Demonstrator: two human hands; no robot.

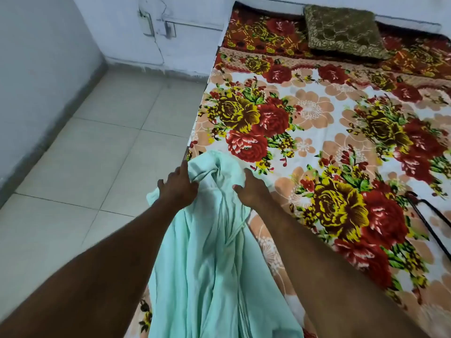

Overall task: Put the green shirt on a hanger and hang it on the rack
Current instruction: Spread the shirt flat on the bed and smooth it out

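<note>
The pale green shirt [210, 252] lies crumpled along the near left edge of the bed, its upper end bunched up between my two hands. My left hand [177, 185] grips the cloth at its left top corner. My right hand [249, 189] pinches the fabric on the right side. A black wire hanger [429, 223] lies on the bedspread at the right edge, only partly in view. No rack is in view.
The bed carries a floral bedspread [317, 118] in red, yellow and peach. An olive-brown cushion [344, 30] rests at its far end. Pale tiled floor [97, 154] runs along the left of the bed up to white walls [36, 69].
</note>
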